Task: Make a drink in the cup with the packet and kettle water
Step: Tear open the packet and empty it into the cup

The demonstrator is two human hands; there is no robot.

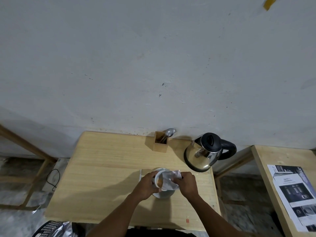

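Wooden table [102, 159]: kettle [203, 151], saucer [163, 195], utensil box [159, 143].

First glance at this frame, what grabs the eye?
Near the middle of the table, the left hand grips the white cup while the right hand tips a silver packet over it. A steel kettle stands at the back right, a wooden holder with a spoon by the wall.

1 cup [157, 180], 1 saucer [163, 195], 1 packet [170, 181], 1 kettle [203, 151] and 1 wooden holder [158, 145] with 2 utensils [169, 132] share 1 worktop [102, 159].
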